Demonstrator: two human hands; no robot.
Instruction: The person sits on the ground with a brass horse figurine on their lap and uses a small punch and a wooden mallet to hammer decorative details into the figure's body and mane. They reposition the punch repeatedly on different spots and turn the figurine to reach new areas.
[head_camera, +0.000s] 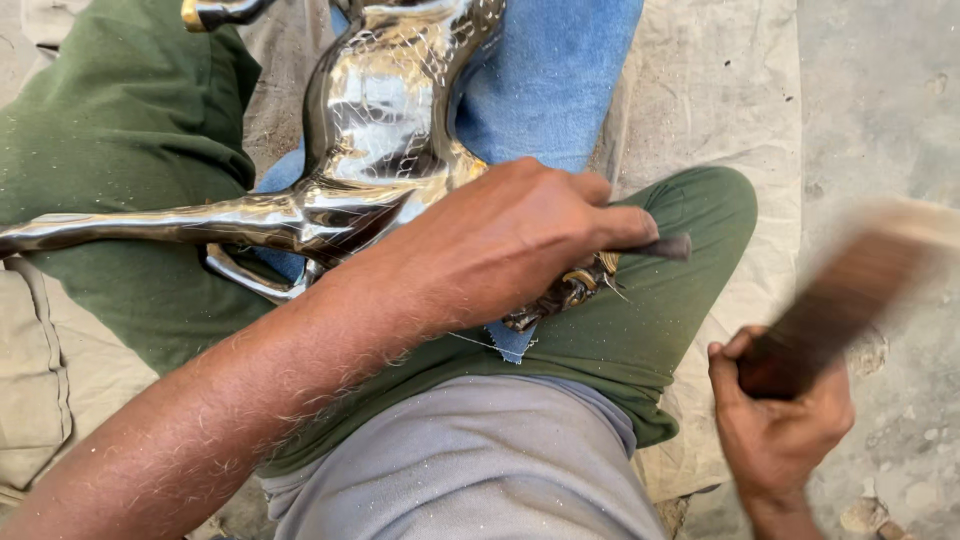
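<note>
While the left hand (520, 240) gripped a thin metal punch (665, 247) on the shiny animal figure (370, 150), the right hand (775, 410) gripped a raised wooden mallet (850, 290); much looked smooth already.

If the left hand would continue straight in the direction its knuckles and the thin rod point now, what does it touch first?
Probably nothing close: beyond the left hand and its thin dark metal rod lie only the green trouser knee and beige cloth. The blurred brown wooden mallet sits lower; depth is unclear.

Left hand (500, 240) grips a chisel (665, 246) on a metal figure (370, 130); right hand (775, 420) holds a mallet (850, 290).
</note>
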